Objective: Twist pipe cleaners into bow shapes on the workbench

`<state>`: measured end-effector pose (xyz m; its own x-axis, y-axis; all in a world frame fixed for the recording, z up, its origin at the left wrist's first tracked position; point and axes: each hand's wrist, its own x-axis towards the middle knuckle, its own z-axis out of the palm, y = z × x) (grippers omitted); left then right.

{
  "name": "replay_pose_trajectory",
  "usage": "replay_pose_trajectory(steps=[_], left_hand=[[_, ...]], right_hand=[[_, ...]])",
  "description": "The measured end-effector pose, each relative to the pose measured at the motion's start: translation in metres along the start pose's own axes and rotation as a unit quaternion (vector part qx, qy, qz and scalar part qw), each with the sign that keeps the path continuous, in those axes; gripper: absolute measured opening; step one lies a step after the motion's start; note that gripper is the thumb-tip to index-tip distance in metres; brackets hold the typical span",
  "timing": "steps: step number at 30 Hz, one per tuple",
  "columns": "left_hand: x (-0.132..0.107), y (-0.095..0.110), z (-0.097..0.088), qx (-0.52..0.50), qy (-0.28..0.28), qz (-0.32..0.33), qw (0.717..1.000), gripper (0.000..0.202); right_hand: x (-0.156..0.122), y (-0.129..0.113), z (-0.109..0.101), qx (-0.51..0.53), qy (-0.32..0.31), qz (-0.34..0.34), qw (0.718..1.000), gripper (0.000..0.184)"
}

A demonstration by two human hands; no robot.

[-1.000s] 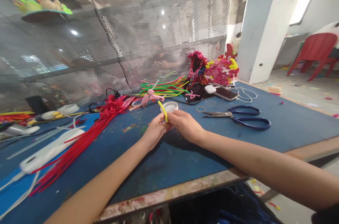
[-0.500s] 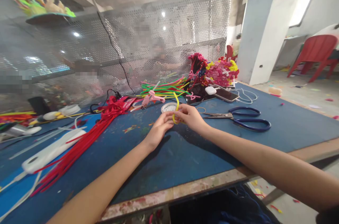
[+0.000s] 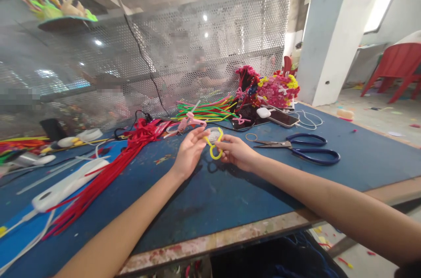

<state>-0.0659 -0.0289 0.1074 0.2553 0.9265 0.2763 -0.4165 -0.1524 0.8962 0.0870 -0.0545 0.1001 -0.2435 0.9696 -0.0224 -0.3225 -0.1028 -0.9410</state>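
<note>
A yellow pipe cleaner (image 3: 216, 156) is bent into a small round loop, its two ends crossing above it and pointing outward. My right hand (image 3: 238, 151) pinches it at the loop's right side, just over the table. To its left, my left hand (image 3: 190, 151) has its fingers stretched out, the fingertips close to the pipe cleaner's left end; whether they touch it I cannot tell. Directly behind the loop stands a round, pale-rimmed container (image 3: 215, 132), partly covered by the hands. Large scissors (image 3: 289, 143) with dark blue handles lie right of my right hand.
Beyond the hands are a pink glue gun (image 3: 190, 122) and green and pink pipe cleaners (image 3: 207, 109). Long red strips (image 3: 108, 172) and a white power strip (image 3: 67, 186) lie left. A phone (image 3: 283, 118) and a bundle of pink flowers (image 3: 276, 89) sit back right.
My left hand has moved left, away from my right hand, and its fingers have spread. The yellow pipe cleaner now shows as a loop with crossed ends, still in my right hand.
</note>
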Motion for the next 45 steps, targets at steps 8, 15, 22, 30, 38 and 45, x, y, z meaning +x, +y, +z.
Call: replay_pose_trajectory(steps=[8, 15, 22, 30, 38, 45], left_hand=[[0.017, 0.01, -0.027, -0.02, 0.162, 0.117, 0.98, 0.021], [-0.005, -0.002, -0.005, 0.042, 0.132, 0.014, 0.99, 0.027], [-0.019, -0.004, 0.015, 0.102, 0.033, -0.054, 0.993, 0.025], [-0.02, -0.014, 0.015, 0.128, 0.048, -0.007, 0.991, 0.023], [-0.017, -0.015, 0.008, 0.184, 0.013, 0.031, 0.982, 0.034], [-0.016, -0.012, 0.014, 0.08, 0.082, -0.068, 0.991, 0.027]], right_hand=[[0.003, 0.0, -0.004, 0.007, 0.032, -0.057, 0.998, 0.025], [0.003, -0.005, -0.001, 0.01, 0.013, -0.152, 0.988, 0.024], [0.001, 0.0, 0.001, -0.045, -0.019, -0.128, 0.991, 0.022], [0.002, 0.004, 0.004, -0.1, 0.013, -0.159, 0.982, 0.02], [0.0, 0.006, 0.005, -0.186, 0.025, -0.157, 0.97, 0.012], [0.002, 0.009, 0.003, -0.153, 0.031, -0.137, 0.978, 0.013]])
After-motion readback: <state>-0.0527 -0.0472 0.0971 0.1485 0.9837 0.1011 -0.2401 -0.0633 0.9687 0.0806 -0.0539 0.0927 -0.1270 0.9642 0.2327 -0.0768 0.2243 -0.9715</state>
